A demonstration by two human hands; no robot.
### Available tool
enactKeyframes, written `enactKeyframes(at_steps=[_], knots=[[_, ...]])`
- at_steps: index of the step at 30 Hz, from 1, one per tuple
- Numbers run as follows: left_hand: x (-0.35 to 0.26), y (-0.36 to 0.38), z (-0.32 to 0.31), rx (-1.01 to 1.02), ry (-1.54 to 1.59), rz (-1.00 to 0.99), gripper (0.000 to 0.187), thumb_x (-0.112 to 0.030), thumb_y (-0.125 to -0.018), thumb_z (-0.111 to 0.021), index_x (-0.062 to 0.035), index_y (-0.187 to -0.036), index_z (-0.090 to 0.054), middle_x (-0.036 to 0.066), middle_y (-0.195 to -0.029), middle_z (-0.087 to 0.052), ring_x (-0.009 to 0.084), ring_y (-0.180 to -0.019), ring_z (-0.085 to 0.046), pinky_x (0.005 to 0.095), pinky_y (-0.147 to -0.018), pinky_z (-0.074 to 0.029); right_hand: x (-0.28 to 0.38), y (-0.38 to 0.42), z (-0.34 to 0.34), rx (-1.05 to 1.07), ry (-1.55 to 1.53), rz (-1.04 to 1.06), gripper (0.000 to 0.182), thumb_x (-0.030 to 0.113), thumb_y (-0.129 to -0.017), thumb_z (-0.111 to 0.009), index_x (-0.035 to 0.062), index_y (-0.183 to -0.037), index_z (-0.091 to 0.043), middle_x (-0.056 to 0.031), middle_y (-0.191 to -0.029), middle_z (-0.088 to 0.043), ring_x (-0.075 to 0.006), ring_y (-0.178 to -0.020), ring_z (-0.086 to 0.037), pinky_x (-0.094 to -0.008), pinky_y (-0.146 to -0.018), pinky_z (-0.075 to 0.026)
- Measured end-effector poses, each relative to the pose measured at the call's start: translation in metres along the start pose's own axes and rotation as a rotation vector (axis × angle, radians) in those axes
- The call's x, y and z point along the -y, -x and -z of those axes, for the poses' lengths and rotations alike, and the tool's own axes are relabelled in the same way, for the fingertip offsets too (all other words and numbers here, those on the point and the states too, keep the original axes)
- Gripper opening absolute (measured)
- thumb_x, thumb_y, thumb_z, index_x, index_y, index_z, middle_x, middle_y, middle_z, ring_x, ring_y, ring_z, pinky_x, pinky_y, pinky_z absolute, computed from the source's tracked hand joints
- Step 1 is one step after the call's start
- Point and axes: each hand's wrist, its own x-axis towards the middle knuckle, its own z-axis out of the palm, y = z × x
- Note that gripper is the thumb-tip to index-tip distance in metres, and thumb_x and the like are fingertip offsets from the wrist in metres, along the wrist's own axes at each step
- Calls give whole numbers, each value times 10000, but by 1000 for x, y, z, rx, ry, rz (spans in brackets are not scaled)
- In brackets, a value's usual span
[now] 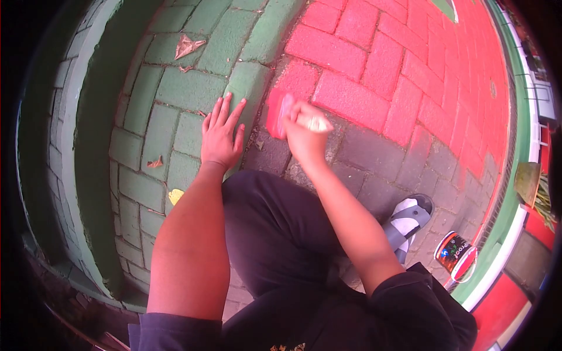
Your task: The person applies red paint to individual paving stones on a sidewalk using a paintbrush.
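Observation:
My left hand lies flat with fingers spread on the green-painted paving, next to the raised green curb. My right hand is closed around a paintbrush, smeared by motion. A pale handle end shows by the thumb side, and the pink-red head touches a wet red patch beside the curb. Around it, red-painted pavers spread upward and to the right, while bare grey pavers lie below and nearer my knee.
A paint bucket with a dark label and white handle stands at right, near a green edge. My sandalled foot rests on grey pavers. Dry leaves and a yellow leaf lie on the green paving. A green step edge runs along the left.

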Motion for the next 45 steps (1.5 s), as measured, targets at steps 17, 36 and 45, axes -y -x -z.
enactKeyframes(at_steps=[17,36,45], knots=[[-1,0,-4,0,-9,-21,563,-265,-1012,-497,-293,-1567,-409,78,-1678,-282,301,-1551,-248,487,-1225,-223,25,-68,93,-190,285,9,98,83,-820,-726,37,-905,-741,-32,-731,-662,-123,-701,-625,-319,-660,-509],[1,0,-9,21,-61,-31,565,-251,-1035,-444,-243,-1594,-360,79,-1693,-244,311,-1558,-226,487,-1228,-200,29,-118,248,-440,249,149,238,-23,-824,-684,98,-713,-512,29,-677,-566,-79,-611,-571,-284,-530,-441],[3,-2,-10,33,-82,-36,574,-252,-1036,-429,-236,-1604,-338,89,-1694,-237,315,-1560,-217,489,-1228,-197,25,-18,232,-381,356,-3,253,-19,-810,-675,90,-656,-507,25,-589,-524,-62,-563,-508,-281,-526,-412]])
